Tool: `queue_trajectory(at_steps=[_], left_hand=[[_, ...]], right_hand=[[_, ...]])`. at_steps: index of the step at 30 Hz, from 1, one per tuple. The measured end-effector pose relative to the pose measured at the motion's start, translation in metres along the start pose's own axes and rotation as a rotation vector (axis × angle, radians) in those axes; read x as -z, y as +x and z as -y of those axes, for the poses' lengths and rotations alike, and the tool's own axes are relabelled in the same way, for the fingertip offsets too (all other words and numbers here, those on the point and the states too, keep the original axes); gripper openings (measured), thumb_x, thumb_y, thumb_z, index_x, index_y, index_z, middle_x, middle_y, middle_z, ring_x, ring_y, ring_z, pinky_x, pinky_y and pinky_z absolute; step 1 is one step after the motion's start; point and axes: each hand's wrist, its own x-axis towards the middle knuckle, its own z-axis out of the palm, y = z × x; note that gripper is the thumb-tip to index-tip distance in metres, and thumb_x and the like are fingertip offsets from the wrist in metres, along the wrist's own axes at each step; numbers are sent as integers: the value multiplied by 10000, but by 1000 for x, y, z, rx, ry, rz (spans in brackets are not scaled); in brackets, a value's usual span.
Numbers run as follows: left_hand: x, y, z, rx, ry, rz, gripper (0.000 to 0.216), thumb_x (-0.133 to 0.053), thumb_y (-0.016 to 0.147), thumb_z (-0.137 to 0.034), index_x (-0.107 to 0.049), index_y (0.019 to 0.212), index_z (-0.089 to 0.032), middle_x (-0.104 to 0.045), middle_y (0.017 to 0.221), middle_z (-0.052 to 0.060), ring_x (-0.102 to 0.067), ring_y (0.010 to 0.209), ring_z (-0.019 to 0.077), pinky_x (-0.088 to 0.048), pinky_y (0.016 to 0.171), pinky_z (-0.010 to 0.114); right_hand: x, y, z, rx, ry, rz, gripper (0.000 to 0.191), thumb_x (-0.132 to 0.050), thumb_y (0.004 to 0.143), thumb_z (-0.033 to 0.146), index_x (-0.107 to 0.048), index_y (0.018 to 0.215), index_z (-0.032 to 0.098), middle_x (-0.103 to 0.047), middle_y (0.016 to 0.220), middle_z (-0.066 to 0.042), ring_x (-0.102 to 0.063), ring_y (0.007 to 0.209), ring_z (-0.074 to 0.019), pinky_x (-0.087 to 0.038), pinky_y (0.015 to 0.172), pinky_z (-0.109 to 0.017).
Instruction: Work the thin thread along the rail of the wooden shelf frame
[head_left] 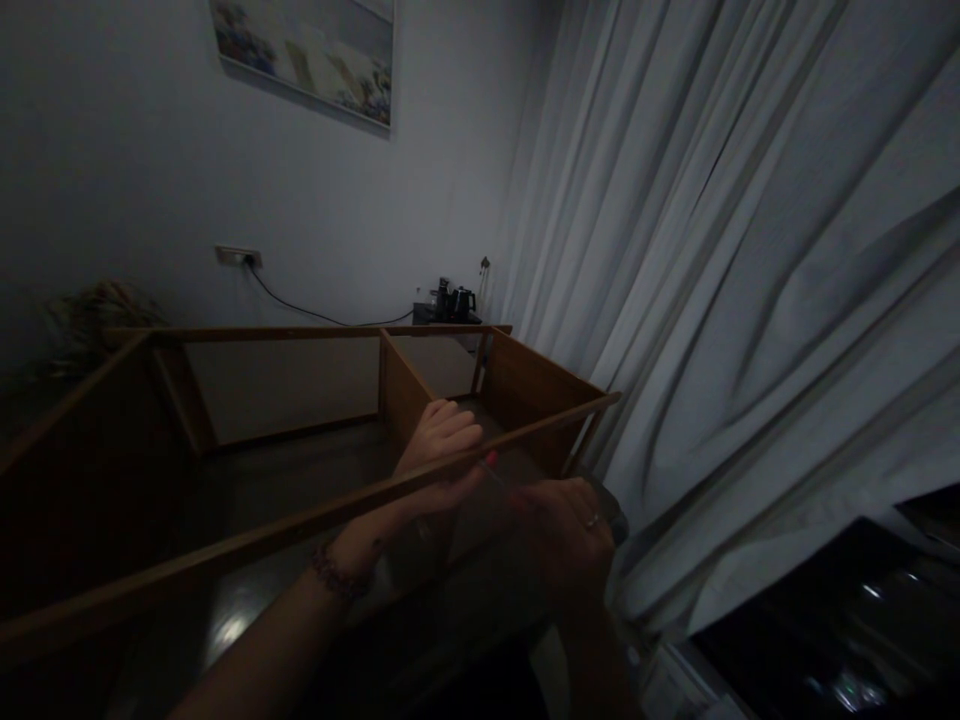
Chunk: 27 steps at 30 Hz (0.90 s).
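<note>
A wooden cabinet frame [292, 528] with an open top stretches across the view, its front rail running from lower left to upper right. My left hand [442, 435], with a beaded bracelet at the wrist, is wrapped round this rail. Its fingers lie on the far side, and the red-nailed thumb is on the near side. Just below the rail, to the right, my right hand [566, 525] wears a ring and has its fingers curled closed. A thin, faint line shows between the thumb and the right fingertips; darkness hides what it is.
A wooden divider [405, 375] splits the frame inside. Behind stand a black kettle [463, 303] and a wall socket [238, 257] with a cord. Pale curtains [675, 250] hang at right, above a glossy black surface [832, 620]. Dried plants [105, 310] stand at far left.
</note>
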Motion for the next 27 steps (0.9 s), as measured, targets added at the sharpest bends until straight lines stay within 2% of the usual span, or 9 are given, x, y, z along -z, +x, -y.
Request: queue_trajectory(at_steps=[2,4,8,11,16,18,21,24,27], left_hand=[[-1,0,1,0,15,-8,204,-448,825,-289,-391,646,-209,-466,655,7,-416,693,189,-339,694,369],[-2,0,2,-8,26,-8,204,-466,804,-311,-385,644,-212,-463,653,6,-414,689,191,-336,684,367],[-3,-1,4,-15,33,-11,232,-480,788,-366,-379,642,-216,-454,645,3,-411,681,193,-335,676,367],[-3,-1,4,-10,34,-4,236,-475,805,-360,-383,642,-215,-460,649,3,-413,684,191,-337,684,366],[-3,-1,3,-1,9,-2,227,-465,816,-335,-389,640,-212,-460,649,4,-413,687,190,-337,684,364],[-3,-1,3,0,9,0,224,-459,822,-320,-390,640,-211,-458,647,4,-412,686,189,-338,688,365],[-2,-1,3,-1,14,6,208,-459,821,-301,-394,646,-210,-458,651,4,-415,694,191,-340,696,369],[-1,0,1,-1,20,16,205,-468,817,-301,-396,649,-208,-463,659,6,-416,698,191,-341,692,367],[0,1,0,-1,17,13,206,-464,819,-290,-393,643,-208,-461,654,7,-416,690,190,-343,685,364]], right_hand=[[-1,1,5,-39,-34,24,256,-562,878,257,-555,627,209,-570,545,5,-484,546,-142,-368,578,-288],[-3,2,13,-180,18,84,339,-530,887,295,-542,560,209,-540,501,9,-478,506,-132,-351,542,-277],[-7,4,27,-653,407,264,464,-404,935,392,-597,566,187,-550,468,19,-511,431,-106,-353,434,-222],[-10,4,27,-756,535,300,494,-386,933,427,-582,557,174,-559,473,16,-530,435,-104,-379,429,-207],[-11,-2,14,-485,290,100,220,-526,887,323,-602,1061,212,-634,708,1,-597,651,-149,-461,563,-252],[-7,-4,8,-274,222,40,198,-566,871,252,-606,1065,249,-642,759,-4,-595,728,-161,-480,644,-286],[2,-3,-1,-2,200,109,158,-604,847,188,-651,981,257,-660,809,-18,-587,807,-175,-492,718,-319],[12,-2,-8,111,198,225,343,-637,827,196,-591,1161,260,-687,931,-36,-600,887,-187,-509,748,-332],[16,0,-11,163,197,243,402,-634,826,158,-560,1208,262,-694,979,-38,-608,895,-180,-512,751,-325]])
